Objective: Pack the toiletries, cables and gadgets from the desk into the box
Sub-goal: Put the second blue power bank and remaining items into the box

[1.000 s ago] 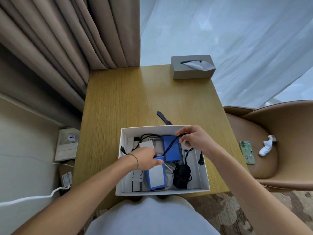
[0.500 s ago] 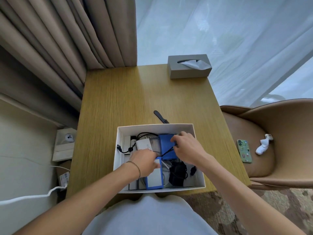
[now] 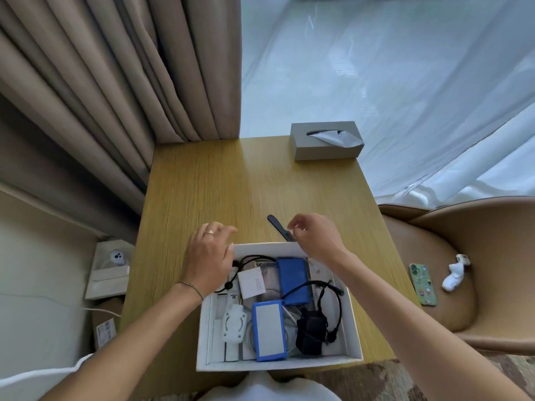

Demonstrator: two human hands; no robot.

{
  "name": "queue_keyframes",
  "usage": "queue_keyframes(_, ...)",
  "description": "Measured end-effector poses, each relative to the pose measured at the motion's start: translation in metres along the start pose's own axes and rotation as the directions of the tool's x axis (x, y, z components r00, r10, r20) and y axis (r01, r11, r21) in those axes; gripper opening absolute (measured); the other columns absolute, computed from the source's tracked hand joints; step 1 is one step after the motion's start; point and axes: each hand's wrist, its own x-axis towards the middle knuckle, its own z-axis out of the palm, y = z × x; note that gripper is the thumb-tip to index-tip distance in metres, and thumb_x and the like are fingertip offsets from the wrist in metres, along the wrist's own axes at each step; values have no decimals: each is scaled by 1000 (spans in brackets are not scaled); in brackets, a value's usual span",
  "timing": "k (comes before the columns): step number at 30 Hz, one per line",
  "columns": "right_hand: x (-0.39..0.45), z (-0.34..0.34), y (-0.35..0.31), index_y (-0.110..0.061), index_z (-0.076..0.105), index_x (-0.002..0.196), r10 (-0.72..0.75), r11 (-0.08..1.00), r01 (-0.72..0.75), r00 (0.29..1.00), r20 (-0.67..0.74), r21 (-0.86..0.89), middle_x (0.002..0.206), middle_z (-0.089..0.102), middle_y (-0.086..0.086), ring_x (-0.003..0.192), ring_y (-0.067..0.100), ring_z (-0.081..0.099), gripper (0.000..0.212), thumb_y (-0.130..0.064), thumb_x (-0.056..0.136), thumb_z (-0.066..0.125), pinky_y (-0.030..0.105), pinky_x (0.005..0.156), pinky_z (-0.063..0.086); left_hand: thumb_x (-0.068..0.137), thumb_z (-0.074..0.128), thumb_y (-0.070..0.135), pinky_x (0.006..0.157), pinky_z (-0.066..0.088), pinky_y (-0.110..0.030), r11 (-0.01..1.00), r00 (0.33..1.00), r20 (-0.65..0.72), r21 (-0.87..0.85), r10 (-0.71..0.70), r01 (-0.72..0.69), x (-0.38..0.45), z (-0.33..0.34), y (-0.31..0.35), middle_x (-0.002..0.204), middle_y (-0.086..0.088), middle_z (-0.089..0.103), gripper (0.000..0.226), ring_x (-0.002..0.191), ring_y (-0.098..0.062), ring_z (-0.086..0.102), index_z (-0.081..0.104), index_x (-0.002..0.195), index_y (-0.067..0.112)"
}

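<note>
While packing: the box (image 3: 278,364) is sitting at the near tabletop (image 3: 220,186) edge, gadgets inside.
Left hand (image 3: 207,256): hovering, fingers apart, holding nothing.
Right hand (image 3: 314,237): curling loosely, empty, reaching for the dark tool (image 3: 278,225) beyond.

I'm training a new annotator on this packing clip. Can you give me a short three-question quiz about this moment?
1. True or false: the dark flat comb-like tool already lies inside the white cardboard box.
2. Which item lies on the tan chair seat? A) grey tissue box B) green-cased phone C) black charger
3. Which hand is nearer the tool?

Key:
1. False; it lies on the wooden desk behind the box.
2. B, the phone.
3. The right hand; the left hand is over the box's far-left corner.
</note>
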Motion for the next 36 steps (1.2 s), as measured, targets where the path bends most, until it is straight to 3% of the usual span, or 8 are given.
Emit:
queue_keyframes(3, 32, 8, -6, -15, 77, 105, 67, 997, -66, 997, 34, -43, 109, 76, 2, 88, 20, 71, 30, -14, 95, 49, 41, 79, 62, 98, 51, 25, 78, 50, -37, 984, 986, 109, -117, -122, 135, 9, 11, -13, 101, 4, 62, 18, 97, -17, 55, 68, 105, 20)
queue_keyframes(6, 58, 22, -6, -8, 77, 86, 104, 978, -88, 992, 77, -190, 88, 77, 6, 79, 26, 73, 29, -15, 95, 50, 40, 70, 64, 103, 37, 41, 70, 51, -35, 961, 962, 227, -193, -152, 197, 9, 26, -17, 92, 9, 62, 37, 88, -14, 57, 68, 96, 23)
queue_keyframes(9, 77, 39, -3, -12, 53, 61, 125, 922, -77, 987, 103, -380, 58, 56, 2, 57, 26, 58, 36, -18, 96, 47, 28, 50, 44, 101, 29, 51, 60, 51, -33, 967, 962, 234, -176, -140, 183, 8, 32, -21, 80, 11, 59, 49, 75, -10, 56, 68, 90, 23)
queue_keyframes(16, 118, 71, -8, -19, 58, 91, 139, 765, 61, 956, 257, -642, 66, 50, 0, 67, 24, 56, 9, -20, 97, 52, 26, 51, 36, 102, 29, 49, 57, 46, -33, 967, 965, 222, -179, -139, 180, 9, 36, -23, 72, 8, 53, 51, 68, -12, 53, 65, 80, 21)
queue_keyframes(21, 132, 97, -6, -23, 63, 115, 180, 653, 119, 935, 306, -748, 77, 56, -3, 76, 19, 62, 27, -12, 94, 50, 31, 77, 56, 101, 30, 48, 54, 40, -31, 965, 968, 209, -187, -142, 182, 8, 39, -25, 68, 7, 49, 49, 65, -13, 50, 58, 72, 21)
queue_keyframes(28, 138, 98, -6, -23, 65, 109, 126, 653, 131, 953, 277, -746, 74, 53, -5, 66, 15, 56, 20, -20, 94, 51, 28, 56, 40, 100, 32, 49, 55, 39, -31, 959, 969, 186, -201, -162, 199, 8, 40, -24, 68, 7, 50, 44, 65, -13, 50, 55, 70, 26)
queue_keyframes(32, 136, 90, -6, -22, 63, 85, 100, 679, 88, 972, 211, -729, 62, 47, -7, 52, 9, 40, 12, -27, 93, 57, 26, 49, 33, 100, 33, 49, 52, 38, -30, 947, 966, 194, -236, -172, 216, 8, 40, -24, 66, 8, 48, 42, 62, -12, 48, 53, 68, 29)
queue_keyframes(36, 133, 73, -14, -17, 67, 94, 76, 754, 33, 988, 136, -656, 64, 49, -6, 51, 9, 41, 10, -23, 95, 59, 25, 51, 36, 100, 37, 46, 48, 28, -28, 940, 963, 195, -249, -187, 233, 8, 38, -21, 63, 8, 43, 44, 56, -8, 41, 36, 58, 34)
